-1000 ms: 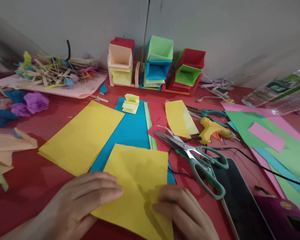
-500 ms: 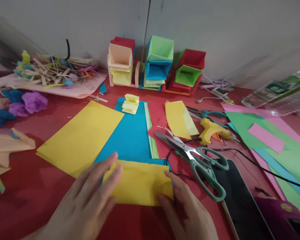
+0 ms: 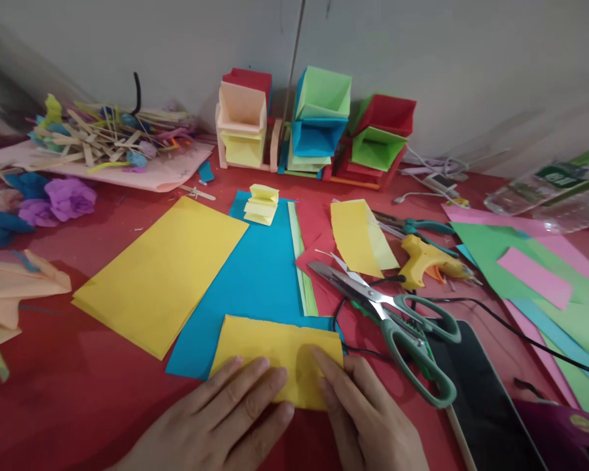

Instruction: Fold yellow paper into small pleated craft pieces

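Note:
A folded piece of yellow paper (image 3: 275, 340) lies in front of me, its far edge over the blue sheet (image 3: 245, 281). My left hand (image 3: 226, 415) rests flat on its near left part, fingers stretched out. At the right end of the yellow paper, my right hand (image 3: 363, 412) has its thumb and index finger close together on the surface, the other fingers curled at the edge. Just right of that hand are the green-handled scissors (image 3: 387, 304), blades apart. Larger yellow sheets (image 3: 161, 275) lie to the left, partly over the blue sheet.
Folded paper boxes (image 3: 321, 104) stand by the wall. A yellow glue gun (image 3: 429, 261), pliers (image 3: 417, 227), a phone (image 3: 485, 399) and coloured sheets (image 3: 520, 261) fill the right. Wooden sticks (image 3: 98, 140) and purple paper flowers (image 3: 69, 198) are at the left, a plastic bottle (image 3: 544, 190) at the far right.
My left hand has come down from the paper's left edge and now lies flat across its near side. My right fingers have shifted inward from the right edge onto the paper.

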### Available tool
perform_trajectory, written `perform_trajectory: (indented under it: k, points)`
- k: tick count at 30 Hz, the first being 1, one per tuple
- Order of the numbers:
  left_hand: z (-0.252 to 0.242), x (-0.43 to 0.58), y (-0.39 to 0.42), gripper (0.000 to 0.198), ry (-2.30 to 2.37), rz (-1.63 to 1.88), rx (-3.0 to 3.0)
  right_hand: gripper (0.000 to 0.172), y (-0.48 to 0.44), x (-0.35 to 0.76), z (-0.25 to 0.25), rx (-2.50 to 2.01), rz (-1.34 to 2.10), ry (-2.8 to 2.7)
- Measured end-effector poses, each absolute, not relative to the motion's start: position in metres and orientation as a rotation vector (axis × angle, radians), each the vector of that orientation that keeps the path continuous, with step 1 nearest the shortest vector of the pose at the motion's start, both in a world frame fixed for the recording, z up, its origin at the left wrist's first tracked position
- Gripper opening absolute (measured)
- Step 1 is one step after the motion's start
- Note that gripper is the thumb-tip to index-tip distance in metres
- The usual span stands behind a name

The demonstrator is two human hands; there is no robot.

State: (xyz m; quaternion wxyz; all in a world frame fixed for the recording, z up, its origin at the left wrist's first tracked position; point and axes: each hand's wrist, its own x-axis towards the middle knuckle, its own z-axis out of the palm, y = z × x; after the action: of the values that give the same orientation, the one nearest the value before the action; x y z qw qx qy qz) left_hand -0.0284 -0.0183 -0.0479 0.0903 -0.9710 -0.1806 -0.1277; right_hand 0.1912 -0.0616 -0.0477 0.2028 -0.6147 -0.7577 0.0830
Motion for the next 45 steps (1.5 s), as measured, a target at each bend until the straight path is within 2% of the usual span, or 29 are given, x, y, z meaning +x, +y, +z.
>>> perform_trajectory:
  k: [9, 39, 45]
  points:
    - [-0.044, -0.024, -0.018, 0.034, -0.622, -0.393, -2.852, 0.043, -0.058, 0.193, -0.05, -1.7, 0.262, -2.173]
    - [-0.05, -0.026, -0.019, 0.034, -0.646, -0.406, -2.861, 0.031, -0.053, 0.183, -0.046, -1.797, 0.345, -1.959]
    - [-0.056, -0.029, -0.022, 0.04, -0.602, -0.337, -2.873, 0.032, -0.054, 0.183, -0.044, -1.838, 0.389, -1.919]
